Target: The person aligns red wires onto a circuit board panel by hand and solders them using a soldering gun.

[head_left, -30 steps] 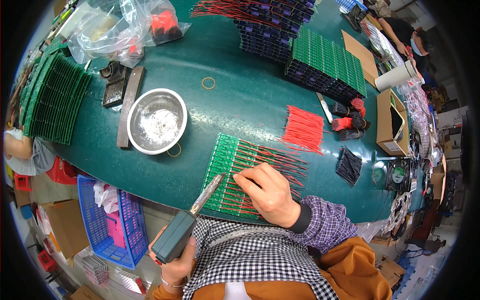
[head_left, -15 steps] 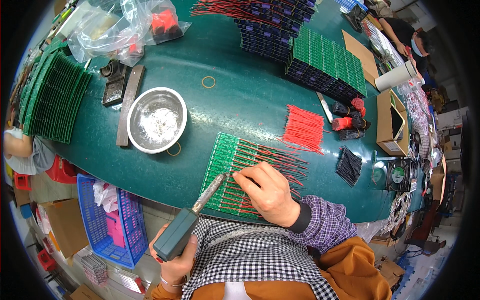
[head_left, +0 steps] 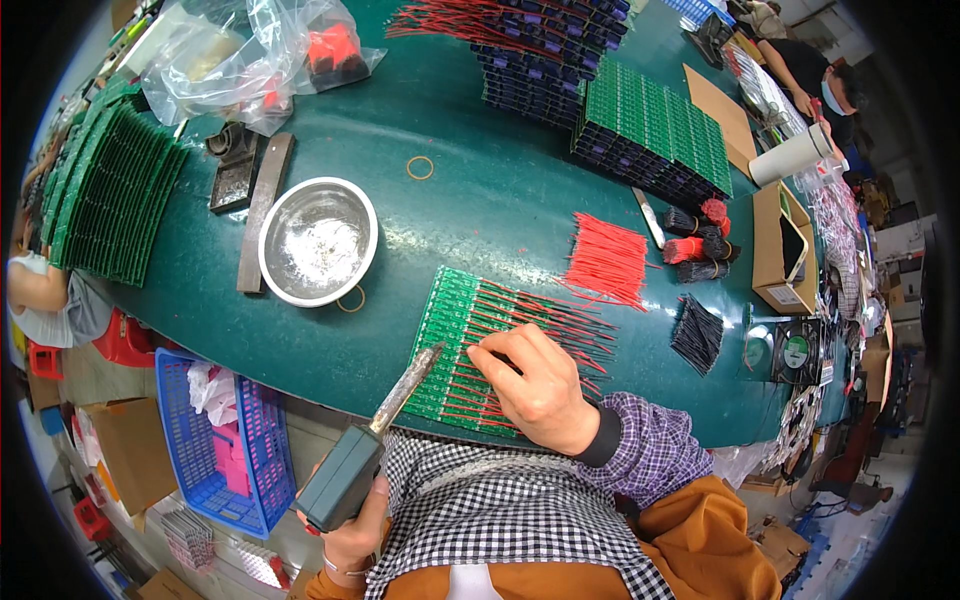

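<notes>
My left hand (head_left: 357,532) is wrapped round the dark grey-green handle of a soldering iron (head_left: 345,478). Its metal tip hangs over the green circuit board panel (head_left: 437,318) at the table's near edge. Rows of red and black wires (head_left: 560,325) run rightward from the panel. Over those wires my right hand (head_left: 535,385) is closed, thumb and forefinger pinched at the wire ends beside the pads; a red wire seems to be between them, though the fingers partly hide it. The iron's tip is a little left of these fingertips.
A white-rimmed bowl (head_left: 318,242) stands left of the panel beside a metal bar (head_left: 265,212). Loose red wires (head_left: 607,258) and black wires (head_left: 697,334) lie to the right. Stacked boards (head_left: 655,125) rise behind, near a cardboard box (head_left: 783,245). Another person (head_left: 800,70) is at the far right.
The soldering iron has moved slightly left and down, its tip drawing away from my right fingertips. My right hand has stayed nearly in place.
</notes>
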A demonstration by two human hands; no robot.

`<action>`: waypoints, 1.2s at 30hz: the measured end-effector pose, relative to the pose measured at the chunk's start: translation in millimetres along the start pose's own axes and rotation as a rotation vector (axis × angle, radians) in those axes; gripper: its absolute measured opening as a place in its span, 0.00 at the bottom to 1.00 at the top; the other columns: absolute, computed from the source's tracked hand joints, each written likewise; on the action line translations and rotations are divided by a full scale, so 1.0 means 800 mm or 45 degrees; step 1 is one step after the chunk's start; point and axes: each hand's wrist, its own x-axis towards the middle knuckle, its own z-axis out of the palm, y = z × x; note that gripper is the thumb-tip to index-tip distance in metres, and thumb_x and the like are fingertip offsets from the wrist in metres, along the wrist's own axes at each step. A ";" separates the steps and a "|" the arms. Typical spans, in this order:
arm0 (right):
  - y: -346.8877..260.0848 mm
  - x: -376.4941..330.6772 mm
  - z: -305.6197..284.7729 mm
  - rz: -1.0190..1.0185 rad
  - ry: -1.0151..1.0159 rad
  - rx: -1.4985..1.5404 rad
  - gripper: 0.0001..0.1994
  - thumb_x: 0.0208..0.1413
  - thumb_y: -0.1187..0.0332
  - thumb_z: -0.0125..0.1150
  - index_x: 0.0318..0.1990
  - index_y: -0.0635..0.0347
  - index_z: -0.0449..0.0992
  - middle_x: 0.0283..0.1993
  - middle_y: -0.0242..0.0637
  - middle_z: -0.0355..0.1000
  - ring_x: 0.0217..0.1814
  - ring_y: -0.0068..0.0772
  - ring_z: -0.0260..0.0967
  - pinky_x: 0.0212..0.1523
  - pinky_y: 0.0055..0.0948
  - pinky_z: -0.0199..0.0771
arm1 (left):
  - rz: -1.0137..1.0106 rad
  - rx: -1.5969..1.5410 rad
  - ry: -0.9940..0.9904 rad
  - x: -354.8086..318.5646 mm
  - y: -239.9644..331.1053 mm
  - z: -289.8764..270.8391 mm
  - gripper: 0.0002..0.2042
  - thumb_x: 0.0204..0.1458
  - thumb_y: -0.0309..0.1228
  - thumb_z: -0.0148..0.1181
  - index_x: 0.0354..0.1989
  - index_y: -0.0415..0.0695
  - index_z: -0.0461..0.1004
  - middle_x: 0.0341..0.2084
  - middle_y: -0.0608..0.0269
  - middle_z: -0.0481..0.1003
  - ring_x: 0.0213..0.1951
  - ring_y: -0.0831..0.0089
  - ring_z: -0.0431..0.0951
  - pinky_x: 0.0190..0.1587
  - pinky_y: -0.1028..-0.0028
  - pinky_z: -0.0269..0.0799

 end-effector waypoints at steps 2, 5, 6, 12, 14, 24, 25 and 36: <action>-0.003 0.001 -0.001 0.003 0.023 0.005 0.19 0.39 0.80 0.67 0.44 0.67 0.83 0.40 0.39 0.77 0.39 0.39 0.76 0.36 0.36 0.78 | 0.819 0.828 -0.092 0.001 -0.016 -0.011 0.15 0.52 0.20 0.73 0.49 0.34 0.81 0.41 0.59 0.82 0.39 0.69 0.80 0.45 0.71 0.76; -0.009 -0.002 -0.005 0.008 0.040 -0.008 0.19 0.39 0.80 0.67 0.44 0.66 0.84 0.39 0.37 0.77 0.39 0.38 0.76 0.35 0.35 0.77 | 0.730 0.737 -0.065 -0.005 -0.018 -0.010 0.16 0.52 0.20 0.74 0.50 0.33 0.80 0.41 0.58 0.82 0.40 0.69 0.81 0.45 0.71 0.76; -0.009 -0.003 -0.002 0.002 0.040 0.004 0.18 0.39 0.80 0.67 0.43 0.66 0.84 0.39 0.37 0.77 0.39 0.38 0.76 0.35 0.35 0.76 | 0.728 0.737 -0.064 -0.008 -0.016 -0.005 0.16 0.52 0.20 0.74 0.50 0.33 0.80 0.41 0.58 0.82 0.40 0.69 0.81 0.45 0.71 0.76; -0.009 -0.005 0.001 0.007 0.025 -0.012 0.18 0.40 0.80 0.68 0.43 0.64 0.84 0.38 0.35 0.76 0.37 0.36 0.75 0.34 0.35 0.74 | 0.190 0.180 -0.002 0.001 0.002 0.004 0.12 0.44 0.23 0.74 0.39 0.37 0.85 0.37 0.51 0.83 0.36 0.55 0.82 0.41 0.61 0.77; -0.009 -0.005 0.002 0.007 0.022 -0.020 0.17 0.41 0.80 0.68 0.43 0.64 0.84 0.38 0.35 0.76 0.37 0.36 0.74 0.34 0.35 0.73 | 0.185 0.032 -0.009 0.007 0.009 0.009 0.11 0.44 0.23 0.72 0.38 0.34 0.84 0.32 0.52 0.82 0.29 0.57 0.81 0.34 0.66 0.76; -0.010 -0.004 0.002 0.008 -0.008 -0.052 0.17 0.42 0.79 0.69 0.44 0.63 0.84 0.38 0.34 0.75 0.37 0.35 0.74 0.34 0.34 0.72 | 0.228 0.031 -0.054 0.010 0.004 0.011 0.10 0.43 0.22 0.72 0.36 0.34 0.82 0.27 0.54 0.79 0.24 0.59 0.78 0.28 0.66 0.74; -0.010 -0.005 0.002 0.009 -0.013 -0.061 0.17 0.42 0.79 0.69 0.44 0.63 0.84 0.38 0.34 0.75 0.37 0.35 0.73 0.34 0.34 0.72 | 0.238 0.040 -0.045 0.009 0.003 0.011 0.10 0.43 0.22 0.72 0.35 0.34 0.82 0.27 0.54 0.78 0.24 0.59 0.78 0.28 0.66 0.74; -0.010 -0.004 0.002 0.001 -0.004 -0.074 0.17 0.42 0.80 0.69 0.43 0.64 0.84 0.37 0.35 0.75 0.36 0.36 0.73 0.33 0.35 0.73 | 0.393 0.296 -0.045 -0.008 -0.018 -0.002 0.11 0.44 0.22 0.73 0.38 0.34 0.83 0.30 0.53 0.80 0.29 0.56 0.80 0.33 0.67 0.76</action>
